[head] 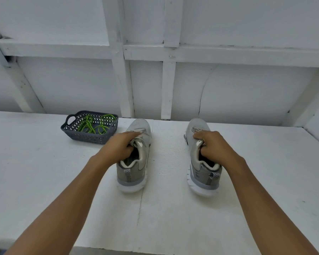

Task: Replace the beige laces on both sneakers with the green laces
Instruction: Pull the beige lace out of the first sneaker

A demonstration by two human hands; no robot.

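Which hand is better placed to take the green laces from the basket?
The left hand: the basket with the green laces stands just beyond it, left of the left sneaker. The right hand grips the right sneaker, farther away.

Dark perforated basket (88, 138) (handled, far left) on white table (44, 172)

The left forearm (70, 197) and right forearm (256, 197) are bare along all their visible length, slim and smooth; the left grip (118, 146) and right grip (214, 146) are bare too.
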